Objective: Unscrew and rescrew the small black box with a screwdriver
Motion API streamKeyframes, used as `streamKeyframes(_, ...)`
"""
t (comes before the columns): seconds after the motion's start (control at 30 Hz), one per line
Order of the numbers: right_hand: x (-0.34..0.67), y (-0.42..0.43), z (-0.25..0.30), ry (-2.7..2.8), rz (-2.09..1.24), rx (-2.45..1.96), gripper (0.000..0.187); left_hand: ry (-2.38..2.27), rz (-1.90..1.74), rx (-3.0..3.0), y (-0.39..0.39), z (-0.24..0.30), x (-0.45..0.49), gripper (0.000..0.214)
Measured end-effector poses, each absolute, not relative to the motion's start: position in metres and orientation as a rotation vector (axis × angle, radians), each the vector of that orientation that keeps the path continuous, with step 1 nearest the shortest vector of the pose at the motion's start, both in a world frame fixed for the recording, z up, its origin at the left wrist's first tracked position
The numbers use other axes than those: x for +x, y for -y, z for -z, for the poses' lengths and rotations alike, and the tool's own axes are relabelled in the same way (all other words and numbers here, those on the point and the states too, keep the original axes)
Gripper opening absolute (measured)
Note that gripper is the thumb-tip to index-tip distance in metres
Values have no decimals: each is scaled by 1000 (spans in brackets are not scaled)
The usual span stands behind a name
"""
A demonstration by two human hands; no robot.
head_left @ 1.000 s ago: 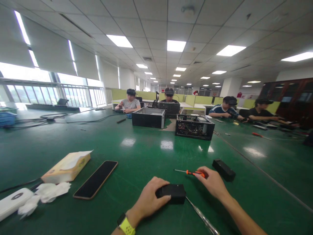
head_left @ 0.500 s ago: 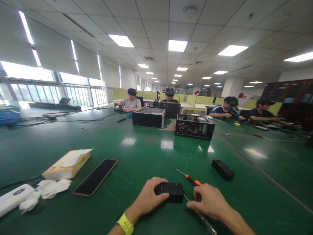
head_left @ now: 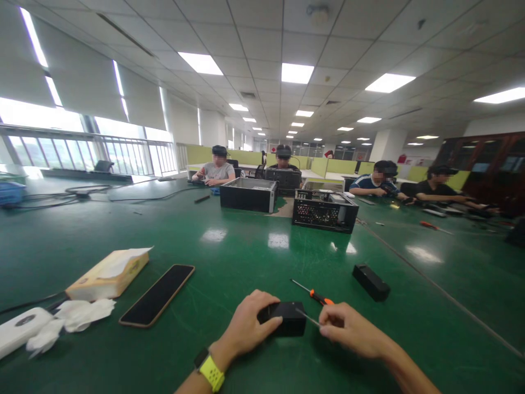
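My left hand (head_left: 253,320) is closed round the left part of a black box-shaped part (head_left: 293,318) on the green table, its thumb along the near side. In my right hand (head_left: 348,331) is a screwdriver (head_left: 308,317). Its thin metal shaft points left, with the tip over the top of the black part near its right end; whether it touches I cannot tell. The handle is hidden by the hand. Just beyond the right hand lies an orange-and-black screwdriver (head_left: 320,297), shaft toward the upper left. A similar black part (head_left: 371,282) rests farther right.
To the left lie a phone (head_left: 158,295), a tissue pack (head_left: 110,273), crumpled tissues (head_left: 84,314) and a white device (head_left: 22,331). Two open computer cases (head_left: 248,195) (head_left: 324,212) stand farther back. Several people sit across the table, beside tools and parts.
My right hand has lifted the screwdriver's tip from beside the black part's right end to above its top. The left hand keeps its hold. The whole view has shifted slightly.
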State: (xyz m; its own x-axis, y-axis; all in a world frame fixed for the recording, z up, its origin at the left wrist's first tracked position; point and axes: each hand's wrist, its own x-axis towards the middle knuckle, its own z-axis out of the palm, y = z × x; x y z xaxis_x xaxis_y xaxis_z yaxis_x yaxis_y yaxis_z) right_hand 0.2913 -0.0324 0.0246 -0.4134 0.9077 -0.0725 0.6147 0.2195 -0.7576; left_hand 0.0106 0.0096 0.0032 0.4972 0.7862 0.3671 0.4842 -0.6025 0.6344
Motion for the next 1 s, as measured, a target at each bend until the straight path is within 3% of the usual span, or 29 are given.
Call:
streamKeyframes(0.43,301,32,-31,2037,-1067,-1367,18,-1059,-879,2307,-10,-5,11,26)
streamKeyframes(1.0,298,37,-39,2152,-848,-1452,17,-1069,-858,2311,-7,-4,10,27)
